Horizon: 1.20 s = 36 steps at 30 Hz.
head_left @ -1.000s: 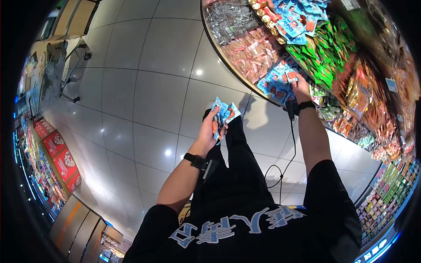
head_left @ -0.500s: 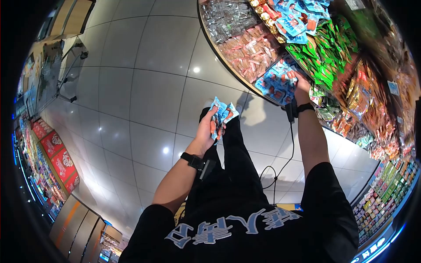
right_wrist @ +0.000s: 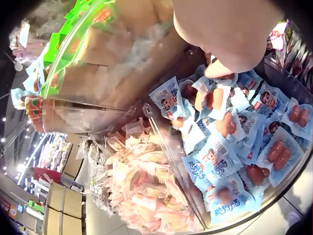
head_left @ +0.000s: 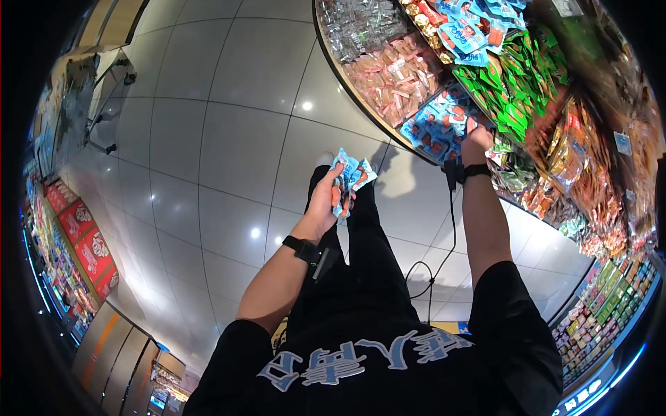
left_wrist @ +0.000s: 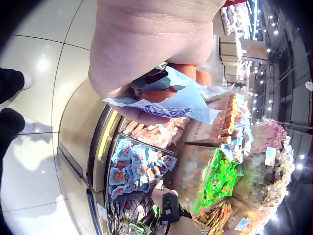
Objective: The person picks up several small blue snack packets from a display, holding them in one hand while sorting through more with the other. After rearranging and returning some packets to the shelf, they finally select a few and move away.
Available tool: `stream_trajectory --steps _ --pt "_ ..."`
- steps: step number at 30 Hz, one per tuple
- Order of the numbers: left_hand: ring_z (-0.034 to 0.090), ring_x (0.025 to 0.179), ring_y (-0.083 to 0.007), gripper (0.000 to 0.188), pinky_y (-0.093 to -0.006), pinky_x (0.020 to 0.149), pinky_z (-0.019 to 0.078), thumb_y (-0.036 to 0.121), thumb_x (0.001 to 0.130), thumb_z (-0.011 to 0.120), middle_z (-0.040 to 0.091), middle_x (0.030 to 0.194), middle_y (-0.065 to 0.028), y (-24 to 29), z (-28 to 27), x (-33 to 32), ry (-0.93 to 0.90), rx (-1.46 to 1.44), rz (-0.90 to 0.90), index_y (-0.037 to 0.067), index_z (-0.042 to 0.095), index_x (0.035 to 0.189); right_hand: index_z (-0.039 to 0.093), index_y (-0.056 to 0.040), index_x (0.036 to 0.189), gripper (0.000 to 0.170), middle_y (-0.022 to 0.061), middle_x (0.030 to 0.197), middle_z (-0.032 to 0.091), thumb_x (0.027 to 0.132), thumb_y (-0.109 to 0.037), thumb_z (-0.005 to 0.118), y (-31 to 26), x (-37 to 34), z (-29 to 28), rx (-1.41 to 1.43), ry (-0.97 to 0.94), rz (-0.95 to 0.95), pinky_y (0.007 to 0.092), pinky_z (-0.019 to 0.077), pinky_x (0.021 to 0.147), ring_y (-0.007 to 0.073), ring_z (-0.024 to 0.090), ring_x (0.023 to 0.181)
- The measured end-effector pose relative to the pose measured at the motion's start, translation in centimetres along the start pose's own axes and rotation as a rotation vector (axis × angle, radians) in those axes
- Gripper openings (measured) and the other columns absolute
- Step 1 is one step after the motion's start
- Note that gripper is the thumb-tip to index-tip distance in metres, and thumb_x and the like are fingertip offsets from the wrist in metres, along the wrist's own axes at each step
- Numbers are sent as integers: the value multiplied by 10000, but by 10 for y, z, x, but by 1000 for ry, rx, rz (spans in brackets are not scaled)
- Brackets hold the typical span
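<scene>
Head: left grip [head_left: 323,201] curled round blue sausage packets [head_left: 355,170], well apart from packet heap [head_left: 433,125]; right grip [head_left: 477,141] at heap's edge | Left wrist: packets jut from left grip | Right wrist: fingertips mostly hidden at heap, opening and hold can't be told

From my end of the feed I can read what looks like 脆骨肠 on the blue packets [right_wrist: 215,152] in the snack stand [head_left: 354,96], plus 人 on the black shirt [head_left: 409,381] outside it, rest's too blurry tbh.
</scene>
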<state>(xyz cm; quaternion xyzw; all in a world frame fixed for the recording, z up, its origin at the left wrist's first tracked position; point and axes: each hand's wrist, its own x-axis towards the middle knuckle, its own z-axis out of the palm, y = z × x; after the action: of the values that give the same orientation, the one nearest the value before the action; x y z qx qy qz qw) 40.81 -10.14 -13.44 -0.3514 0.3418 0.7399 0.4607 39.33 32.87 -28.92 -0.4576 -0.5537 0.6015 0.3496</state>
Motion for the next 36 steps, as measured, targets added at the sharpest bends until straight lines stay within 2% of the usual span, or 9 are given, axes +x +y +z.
stream_trajectory --steps 1,7,11,13,16,20,25,29,36 --pt "513 404 -125 453 -231 388 413 480 938 525 609 635 -64 -2 1 -1 24 4 15 53 649 1028 505 41 1042 175 182 1093 604 868 57 498 31 22 -21 -262 -185 -247 353 611 734 321 675 856" --pt "536 425 -155 405 -264 403 429 476 897 601 604 643 -90 3 17 -9 29 172 -12 71 601 899 543 -41 1237 307 92 1128 633 948 -141 528 -8 0 3 214 -83 482 285 539 834 205 641 957" --pt "546 433 -147 383 -259 402 444 445 896 615 609 655 -87 5 37 2 -72 301 -21 65 583 919 564 -76 1102 183 2 1015 625 931 -139 545 -24 -16 -26 163 -279 419 275 493 766 163 639 913" --pt "573 489 -140 353 -256 415 455 403 905 617 616 701 -75 6 52 8 -80 345 -12 56 571 954 581 -76 1070 166 1 1004 627 924 -151 556 24 11 -54 -371 -494 56 266 491 755 146 631 885" --pt "583 566 -132 316 -260 442 459 352 921 610 631 762 -66 2 72 25 -69 410 -9 44 610 990 644 -66 963 140 39 973 643 913 -183 586 17 4 -61 -743 -541 -82 255 493 742 129 618 837" --pt "579 523 -127 319 -253 425 459 367 915 622 627 725 -58 -6 92 59 -143 551 -59 52 607 964 705 -13 943 256 97 906 684 892 -259 660 -54 -118 -27 -213 -660 99 265 485 741 137 634 826" --pt "554 524 -94 278 -242 480 453 329 925 646 630 733 -28 -15 98 107 -157 957 -69 54 647 961 696 26 910 291 46 689 628 863 -261 705 -102 -153 -22 -623 -939 164 294 428 594 98 549 656" --pt "514 513 -98 264 -250 512 412 318 939 611 546 614 -19 -27 93 130 -149 902 -35 57 645 961 696 35 891 251 6 683 600 864 -215 706 -79 -145 -31 -413 -856 265 277 410 592 70 492 654" --pt "574 529 -145 259 -280 422 444 290 964 548 586 741 -52 -14 69 145 -126 820 -146 52 620 1037 695 -3 883 187 0 682 634 862 -188 708 -9 -100 -1 -216 -398 342 246 409 569 70 521 613"
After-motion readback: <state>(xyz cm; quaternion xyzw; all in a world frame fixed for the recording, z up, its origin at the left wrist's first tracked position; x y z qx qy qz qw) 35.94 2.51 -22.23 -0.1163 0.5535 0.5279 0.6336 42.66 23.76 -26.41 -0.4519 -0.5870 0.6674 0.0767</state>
